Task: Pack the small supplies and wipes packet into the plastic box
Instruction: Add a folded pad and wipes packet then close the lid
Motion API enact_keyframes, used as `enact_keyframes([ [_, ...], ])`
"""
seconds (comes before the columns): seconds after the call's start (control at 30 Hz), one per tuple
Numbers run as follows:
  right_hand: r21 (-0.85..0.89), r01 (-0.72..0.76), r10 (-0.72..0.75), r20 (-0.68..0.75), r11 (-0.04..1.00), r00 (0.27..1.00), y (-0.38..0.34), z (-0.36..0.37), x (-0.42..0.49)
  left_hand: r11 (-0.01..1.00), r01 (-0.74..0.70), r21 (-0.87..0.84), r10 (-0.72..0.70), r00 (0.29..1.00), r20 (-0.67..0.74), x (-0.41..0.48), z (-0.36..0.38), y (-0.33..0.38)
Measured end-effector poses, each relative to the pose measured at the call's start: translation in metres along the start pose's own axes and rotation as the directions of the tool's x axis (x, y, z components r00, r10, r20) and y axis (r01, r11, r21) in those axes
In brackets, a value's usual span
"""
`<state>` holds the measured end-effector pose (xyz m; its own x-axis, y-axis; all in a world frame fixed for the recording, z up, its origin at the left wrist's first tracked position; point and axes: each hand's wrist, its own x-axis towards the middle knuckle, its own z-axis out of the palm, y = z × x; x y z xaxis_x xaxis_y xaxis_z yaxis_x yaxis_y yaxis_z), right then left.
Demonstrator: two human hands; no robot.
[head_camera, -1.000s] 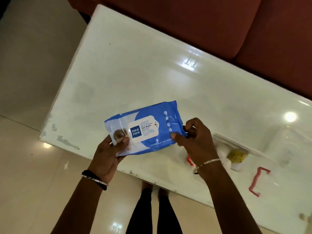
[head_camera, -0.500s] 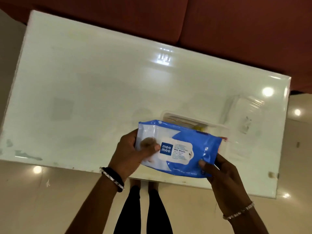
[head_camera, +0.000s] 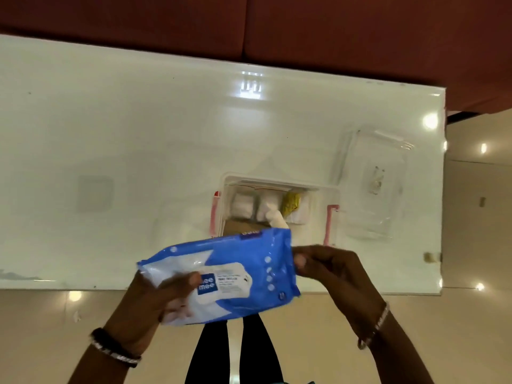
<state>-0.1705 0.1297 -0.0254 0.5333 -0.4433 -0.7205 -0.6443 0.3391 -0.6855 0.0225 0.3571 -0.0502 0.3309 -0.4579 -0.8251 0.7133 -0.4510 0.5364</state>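
Observation:
Both my hands hold a blue and white wet wipes packet (head_camera: pixel 235 270) in the air over the table's near edge. My left hand (head_camera: pixel 155 300) grips its left end, thumb across the white label. My right hand (head_camera: pixel 329 270) pinches its right end. Just beyond the packet stands an open clear plastic box (head_camera: pixel 318 189) with pink side clips. Inside it lie white rolls (head_camera: pixel 243 205), a yellow item (head_camera: pixel 289 203) and a brown card. The packet's far edge hides the box's near part.
The box's clear lid (head_camera: pixel 374 184) lies flat to the right of the box, near the right edge of the white glossy table (head_camera: pixel 124 134). A red-brown sofa (head_camera: pixel 277 29) runs along the far side. My legs stand below on the beige floor.
The packet has come down toward me and tilted, so the box behind it now shows its contents. Both hands keep their grip on the packet's ends. The camera view has shifted.

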Motion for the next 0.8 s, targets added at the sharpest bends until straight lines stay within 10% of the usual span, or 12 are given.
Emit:
enact_keyframes([
  [0.13, -0.459, 0.009, -0.186, -0.342, 0.888, 0.921, 0.003, 0.017, 0.052, 0.98, -0.07, -0.186, 0.038, 0.985, -0.167, -0.001, -0.016, 0.002],
  [0.3, -0.735, -0.025, -0.221, -0.237, 0.678, 0.946, 0.009, 0.036, 0.092, 0.961, -0.123, -0.247, 0.089, 0.985, -0.147, 0.004, -0.02, 0.012],
  [0.8, -0.538, -0.374, 0.104, -0.465, 0.756, 0.879, 0.025, 0.048, 0.092, 0.966, -0.138, -0.218, 0.096, 0.976, -0.195, 0.01, 0.002, 0.012],
])
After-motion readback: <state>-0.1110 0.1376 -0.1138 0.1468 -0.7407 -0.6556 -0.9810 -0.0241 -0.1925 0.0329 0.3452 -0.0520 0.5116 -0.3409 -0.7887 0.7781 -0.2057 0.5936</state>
